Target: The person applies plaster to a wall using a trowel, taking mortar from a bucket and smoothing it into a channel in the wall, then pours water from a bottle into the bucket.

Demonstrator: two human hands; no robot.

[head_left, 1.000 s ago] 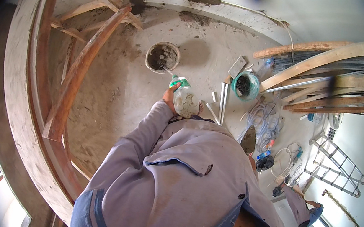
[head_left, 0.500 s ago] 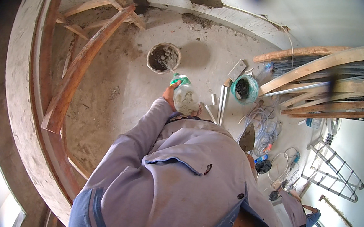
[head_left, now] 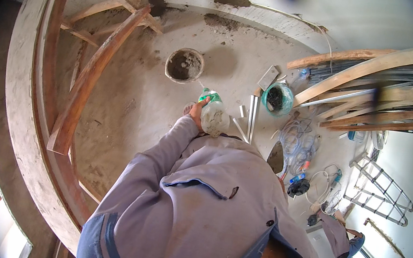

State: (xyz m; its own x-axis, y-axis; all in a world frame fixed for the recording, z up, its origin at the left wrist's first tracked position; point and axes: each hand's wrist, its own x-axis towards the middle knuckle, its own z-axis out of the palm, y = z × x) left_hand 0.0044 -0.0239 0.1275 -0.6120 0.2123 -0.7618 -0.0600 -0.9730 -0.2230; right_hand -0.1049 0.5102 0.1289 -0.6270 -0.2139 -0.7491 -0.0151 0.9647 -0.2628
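Note:
My left hand (head_left: 196, 111) grips a plastic bottle (head_left: 214, 120) with a green label and grey smears, its neck pointing at a round bucket (head_left: 182, 76) of grey mix. A thin splash shows between neck and bucket. A trowel (head_left: 276, 156) with a muddied blade is in my right hand (head_left: 281, 180), which is mostly hidden behind my jacket. A teal bucket (head_left: 287, 101) with dark contents stands to the right of the bottle, beside metal profiles (head_left: 251, 119).
A curved timber frame (head_left: 28, 95) fills the left side. Curved planks (head_left: 371, 67) are stacked upper right. Coiled hoses (head_left: 296, 141), a black tool (head_left: 298, 188), a folding ladder (head_left: 381, 191) and an unclear grey-and-blue clothed shape (head_left: 336, 235) lie to the right.
My left hand and the bottle have shifted slightly right. A foot now shows left of the hand. The trowel has moved slightly left.

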